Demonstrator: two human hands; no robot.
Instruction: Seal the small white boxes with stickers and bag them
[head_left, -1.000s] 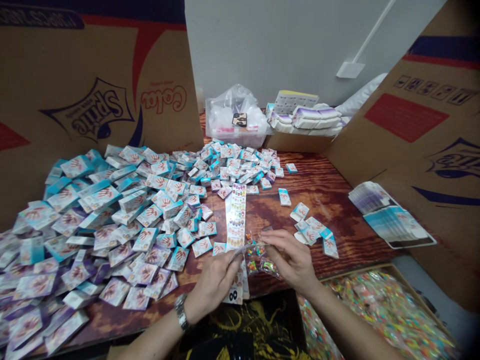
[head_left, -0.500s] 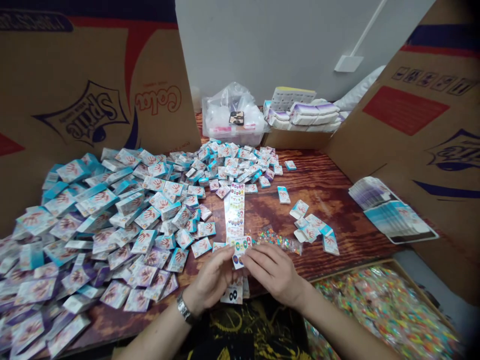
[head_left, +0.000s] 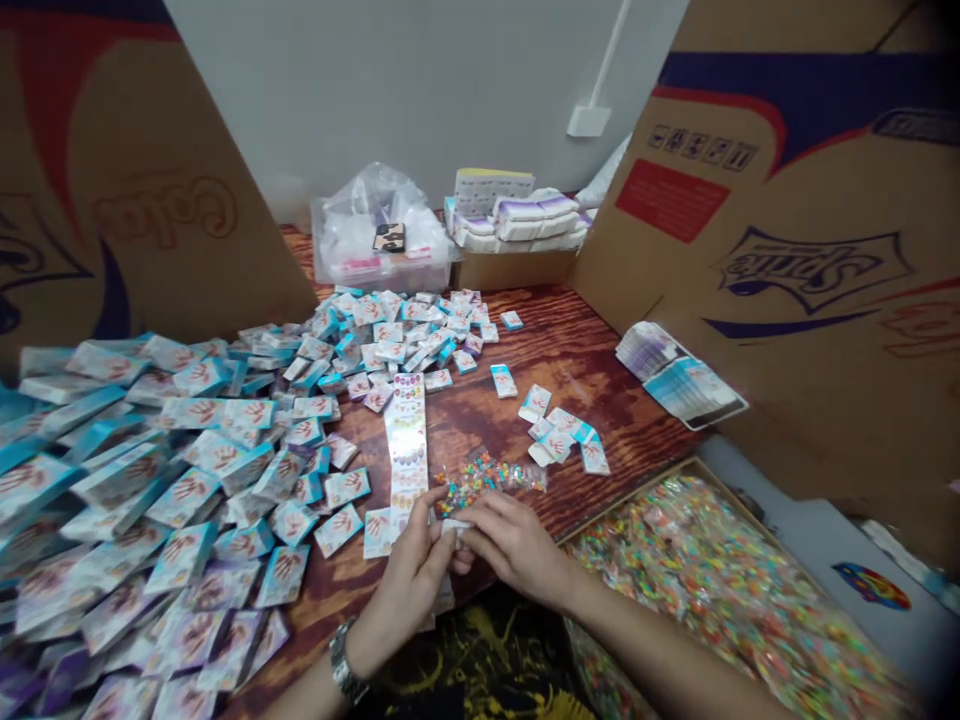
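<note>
My left hand [head_left: 409, 580], with a metal watch [head_left: 343, 662] on its wrist, and my right hand [head_left: 514, 545] meet low in the middle of the view. Both pinch a small white sticker piece [head_left: 456, 527], mostly hidden by the fingers. Just above my right hand lies a small transparent bag of colourful beads [head_left: 487, 478]. Next to my left fingers runs a long printed sticker strip [head_left: 406, 450], its lower end hidden behind that hand. Small white-and-blue boxes with a red handprint [head_left: 180, 525] lie in a large heap left of my left hand.
The heap covers the left of a reddish wooden table [head_left: 555, 340]. A few boxes [head_left: 559, 440] lie to the right, near stacked cards [head_left: 679, 375]. A tray of colourful packets [head_left: 697, 590] sits at front right. Cardboard panels [head_left: 787, 260] stand at the sides; a transparent bin [head_left: 382, 235] stands behind.
The view has swung left, shifting everything leftward in the picture. My hands have drawn closer, and the small sticker piece is now largely covered by my fingers.
</note>
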